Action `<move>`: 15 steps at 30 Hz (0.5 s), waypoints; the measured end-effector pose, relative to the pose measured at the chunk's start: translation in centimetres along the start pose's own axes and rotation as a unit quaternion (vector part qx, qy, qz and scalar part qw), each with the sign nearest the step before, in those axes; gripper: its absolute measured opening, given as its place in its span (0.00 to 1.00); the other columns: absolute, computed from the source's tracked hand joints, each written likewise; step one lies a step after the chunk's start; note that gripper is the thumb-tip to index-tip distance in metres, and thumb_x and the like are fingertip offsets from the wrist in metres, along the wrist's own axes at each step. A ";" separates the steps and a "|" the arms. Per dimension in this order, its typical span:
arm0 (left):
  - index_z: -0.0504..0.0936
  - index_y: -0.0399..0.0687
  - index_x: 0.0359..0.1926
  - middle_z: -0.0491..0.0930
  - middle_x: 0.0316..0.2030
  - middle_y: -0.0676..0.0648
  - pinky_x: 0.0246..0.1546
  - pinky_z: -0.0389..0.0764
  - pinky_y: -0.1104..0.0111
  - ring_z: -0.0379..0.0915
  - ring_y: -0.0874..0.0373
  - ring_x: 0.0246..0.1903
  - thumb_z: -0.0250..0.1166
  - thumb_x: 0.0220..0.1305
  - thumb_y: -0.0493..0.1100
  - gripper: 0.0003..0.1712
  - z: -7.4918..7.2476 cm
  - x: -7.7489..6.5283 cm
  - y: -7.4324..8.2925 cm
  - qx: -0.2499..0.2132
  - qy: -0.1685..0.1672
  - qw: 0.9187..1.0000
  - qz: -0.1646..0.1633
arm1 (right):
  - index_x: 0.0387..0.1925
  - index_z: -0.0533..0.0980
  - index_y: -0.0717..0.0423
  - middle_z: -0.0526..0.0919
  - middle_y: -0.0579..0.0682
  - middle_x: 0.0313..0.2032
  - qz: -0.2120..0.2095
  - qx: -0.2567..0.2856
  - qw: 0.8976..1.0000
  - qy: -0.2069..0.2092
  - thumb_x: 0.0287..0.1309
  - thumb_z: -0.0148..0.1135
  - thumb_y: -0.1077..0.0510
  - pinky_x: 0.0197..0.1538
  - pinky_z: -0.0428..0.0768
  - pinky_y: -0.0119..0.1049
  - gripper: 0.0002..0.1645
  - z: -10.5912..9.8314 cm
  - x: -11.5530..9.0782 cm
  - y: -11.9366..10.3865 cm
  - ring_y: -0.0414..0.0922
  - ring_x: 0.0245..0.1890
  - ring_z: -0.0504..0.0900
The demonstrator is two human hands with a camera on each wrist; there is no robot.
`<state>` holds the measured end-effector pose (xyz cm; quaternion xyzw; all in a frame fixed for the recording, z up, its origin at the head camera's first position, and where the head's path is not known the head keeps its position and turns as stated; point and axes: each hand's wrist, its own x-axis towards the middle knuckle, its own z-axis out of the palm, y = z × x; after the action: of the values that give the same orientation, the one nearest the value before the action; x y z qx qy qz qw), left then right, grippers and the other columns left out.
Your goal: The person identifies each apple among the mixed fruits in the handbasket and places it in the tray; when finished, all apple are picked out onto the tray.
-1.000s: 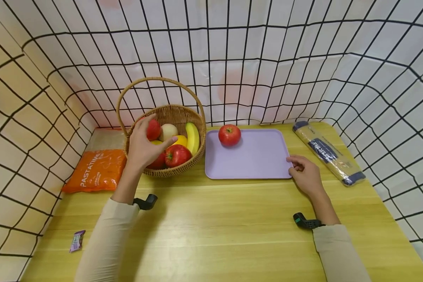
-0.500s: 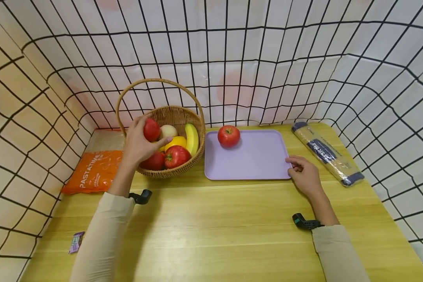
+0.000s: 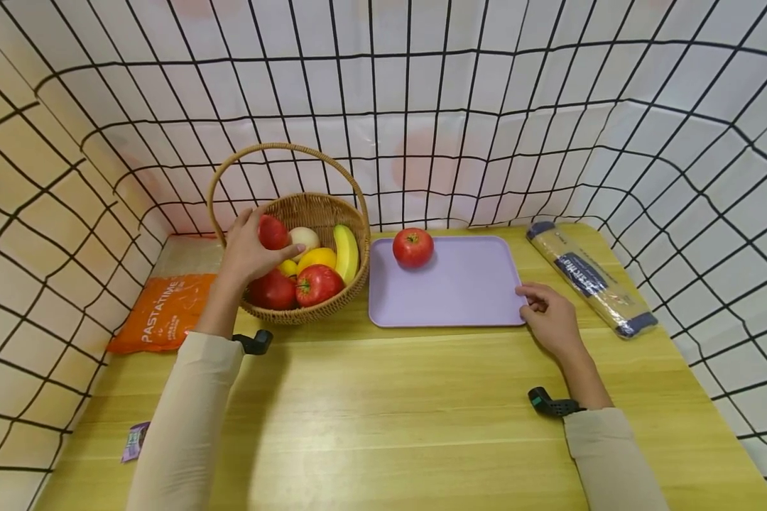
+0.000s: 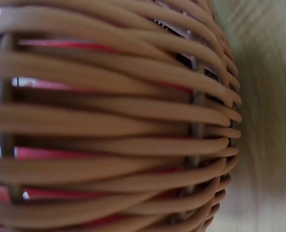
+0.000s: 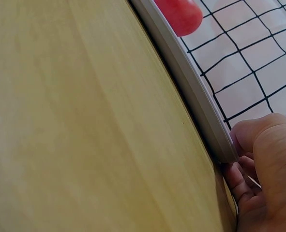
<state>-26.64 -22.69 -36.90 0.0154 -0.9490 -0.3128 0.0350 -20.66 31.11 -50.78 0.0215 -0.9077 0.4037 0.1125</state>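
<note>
My left hand (image 3: 248, 245) is over the left side of a wicker basket (image 3: 313, 312), fingers and thumb spread around a round red fruit (image 3: 273, 233) at the back left. The thumb reaches toward a yellow fruit (image 3: 318, 257). Also in the basket are a pale round fruit (image 3: 304, 238), a banana (image 3: 346, 253), a red apple (image 3: 319, 285) and another red fruit (image 3: 273, 289). My right hand (image 3: 552, 316) pinches the right edge of a lilac tray (image 3: 454, 291), thumb above and fingers below in the right wrist view. An apple (image 3: 412, 248) sits at the tray's back left.
An orange pasta bag (image 3: 166, 312) lies left of the basket. To the right of the tray is a long clear and blue packet (image 3: 591, 278). A small purple wrapper (image 3: 134, 441) lies at the front left. Grid-patterned sheeting (image 3: 518, 163) surrounds the table (image 3: 390, 411).
My left hand has shifted left and a little back over the basket, uncovering more of the front left red fruit. The right hand keeps its hold on the tray.
</note>
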 end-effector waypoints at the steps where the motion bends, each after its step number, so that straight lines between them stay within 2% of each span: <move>1: 0.47 0.56 0.83 0.40 0.82 0.38 0.65 0.65 0.29 0.43 0.31 0.78 0.73 0.58 0.66 0.62 0.0 0.1 0.0 0.002 -0.004 1.000 -0.003 | 0.56 0.83 0.60 0.82 0.59 0.60 0.001 0.000 1.000 -0.001 0.61 0.61 0.68 0.39 0.69 0.13 0.22 0.0 0.0 0.0 0.33 0.39 0.74; 8: 0.48 0.54 0.83 0.45 0.80 0.35 0.63 0.69 0.30 0.48 0.30 0.75 0.73 0.59 0.64 0.61 0.4 0.5 -0.2 0.015 0.000 1.000 -0.003 | 0.57 0.83 0.60 0.81 0.59 0.61 0.004 -0.002 1.000 -0.004 0.61 0.61 0.67 0.39 0.69 0.13 0.22 0.0 -0.1 -0.1 0.35 0.39 0.73; 12: 0.57 0.49 0.80 0.48 0.77 0.33 0.62 0.71 0.30 0.50 0.29 0.73 0.73 0.60 0.61 0.55 0.8 0.6 -0.3 0.036 0.021 0.999 0.003 | 0.57 0.83 0.61 0.81 0.59 0.61 0.005 0.002 1.000 -0.005 0.62 0.61 0.67 0.39 0.69 0.13 0.22 0.0 -0.1 -0.3 0.34 0.39 0.73; 15: 0.62 0.46 0.74 0.52 0.75 0.30 0.60 0.71 0.30 0.52 0.29 0.71 0.74 0.59 0.58 0.49 1.0 0.6 -0.2 0.040 0.038 0.998 0.004 | 0.57 0.83 0.61 0.81 0.60 0.61 0.005 0.004 1.000 -0.004 0.62 0.61 0.68 0.39 0.69 0.13 0.22 0.0 -0.1 -0.4 0.34 0.39 0.74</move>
<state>-27.26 -22.28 -37.76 0.0252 -0.9588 -0.2738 0.0713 -20.51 30.86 -50.49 0.0187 -0.9067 0.4076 0.1064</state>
